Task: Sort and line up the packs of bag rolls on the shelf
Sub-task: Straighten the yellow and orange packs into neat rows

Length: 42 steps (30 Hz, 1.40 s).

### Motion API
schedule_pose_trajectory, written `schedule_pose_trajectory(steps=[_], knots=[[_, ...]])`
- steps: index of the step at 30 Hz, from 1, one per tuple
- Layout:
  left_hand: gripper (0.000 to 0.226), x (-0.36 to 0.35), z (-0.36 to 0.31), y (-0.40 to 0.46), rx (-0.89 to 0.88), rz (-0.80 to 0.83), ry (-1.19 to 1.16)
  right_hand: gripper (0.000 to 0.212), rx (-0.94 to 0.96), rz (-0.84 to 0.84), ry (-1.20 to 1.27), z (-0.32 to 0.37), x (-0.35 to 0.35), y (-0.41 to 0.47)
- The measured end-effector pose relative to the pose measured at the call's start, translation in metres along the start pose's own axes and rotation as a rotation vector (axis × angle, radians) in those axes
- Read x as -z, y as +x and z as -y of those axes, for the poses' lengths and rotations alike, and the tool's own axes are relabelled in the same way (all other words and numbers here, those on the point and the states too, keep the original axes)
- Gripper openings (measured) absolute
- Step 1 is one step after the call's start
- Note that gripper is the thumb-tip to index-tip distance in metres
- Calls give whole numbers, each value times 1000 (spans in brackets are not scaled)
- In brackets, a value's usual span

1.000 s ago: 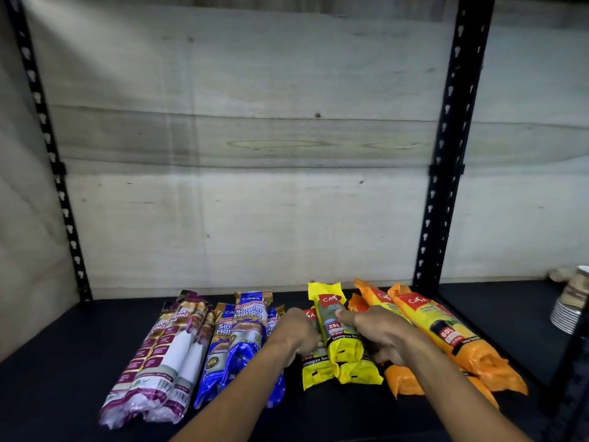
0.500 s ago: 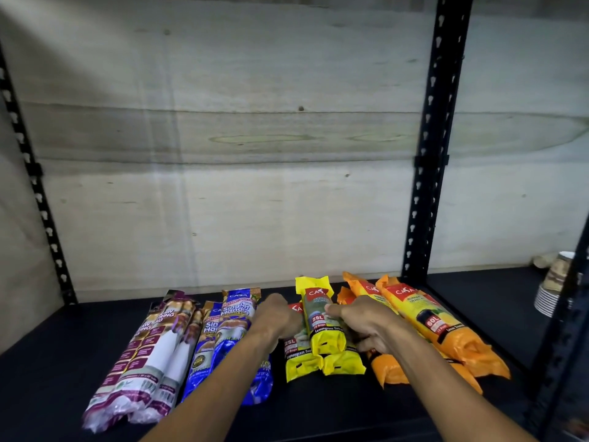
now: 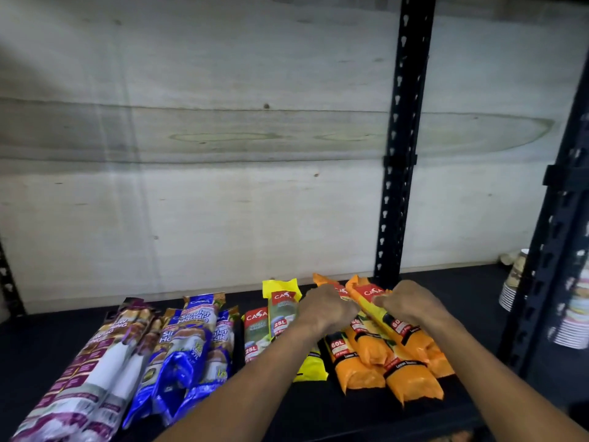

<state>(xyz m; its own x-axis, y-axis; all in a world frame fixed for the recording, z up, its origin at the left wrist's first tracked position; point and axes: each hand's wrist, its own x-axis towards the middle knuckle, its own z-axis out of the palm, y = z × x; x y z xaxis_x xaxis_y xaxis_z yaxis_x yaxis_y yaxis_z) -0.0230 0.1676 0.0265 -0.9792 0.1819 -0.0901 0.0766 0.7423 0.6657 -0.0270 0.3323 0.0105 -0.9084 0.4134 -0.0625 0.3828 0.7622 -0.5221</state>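
Observation:
Packs of bag rolls lie in colour groups on the black shelf (image 3: pixel 478 291). Purple and white packs (image 3: pixel 92 371) are at the far left, blue packs (image 3: pixel 188 349) beside them, yellow packs (image 3: pixel 277 317) in the middle and orange packs (image 3: pixel 376 362) on the right. My left hand (image 3: pixel 328 307) rests curled on the far end of the orange packs, next to the yellow ones. My right hand (image 3: pixel 404 303) grips the topmost orange pack (image 3: pixel 366 290) near its red label. My forearms hide parts of the yellow and orange groups.
A pale board wall backs the shelf. A black perforated upright (image 3: pixel 398 154) stands behind the orange packs and another post (image 3: pixel 554 250) at the right front. Stacks of paper cups (image 3: pixel 513 285) and plates (image 3: pixel 573 320) sit at the far right.
Both hands have moved right, off the yellow packs and onto the orange packs. The view has shifted slightly to the right as well.

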Motion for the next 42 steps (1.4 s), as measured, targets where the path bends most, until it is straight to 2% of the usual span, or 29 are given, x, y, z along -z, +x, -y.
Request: schedule_pose_trajectory(steps=[4, 7, 10, 17, 19, 22, 24, 26, 28, 29, 32, 35, 37, 40, 42], knots=[[42, -24, -13, 7, 47, 65, -44, 42, -3, 88, -63, -7, -1, -2], [66, -36, -10, 16, 73, 39, -49, 40, 10, 66, -141, -12, -2, -1], [75, -40, -4, 18, 129, 36, -91, 40, 22, 33, -211, -17, -6, 3], [73, -42, 3, 19, 201, 63, -416, 39, -33, -51, -56, -30, 0, 8], [73, -47, 6, 15, 206, 83, -480, 47, -9, -51, -88, -36, 1, 5], [75, -52, 10, 13, 182, 94, -429, 61, 53, 8, -106, -43, -3, 1], [69, -50, 9, 11, 150, 98, -306, 71, 96, 62, -111, -45, -2, 0], [62, -47, 7, 8, 114, 93, -84, 80, 112, 143, -74, -45, 2, -2], [67, -44, 5, 6, 109, 95, 46, 82, 93, 278, 13, -46, 9, -4], [71, -44, 5, 8, 113, 119, 49, 85, 74, 367, 82, -48, 12, -5], [85, -36, 4, 13, 130, 201, -137, 114, 69, 575, 189, -58, 21, -8], [86, -33, 7, 20, 121, 278, -313, 138, 128, 690, 82, -64, 29, -15], [86, -34, 7, 22, 114, 318, -329, 153, 133, 723, -59, -65, 29, -16], [83, -33, 4, 21, 109, 309, -311, 155, 161, 673, -328, -63, 24, -17], [82, -31, 5, 20, 99, 304, -299, 153, 183, 625, -394, -61, 21, -16]])
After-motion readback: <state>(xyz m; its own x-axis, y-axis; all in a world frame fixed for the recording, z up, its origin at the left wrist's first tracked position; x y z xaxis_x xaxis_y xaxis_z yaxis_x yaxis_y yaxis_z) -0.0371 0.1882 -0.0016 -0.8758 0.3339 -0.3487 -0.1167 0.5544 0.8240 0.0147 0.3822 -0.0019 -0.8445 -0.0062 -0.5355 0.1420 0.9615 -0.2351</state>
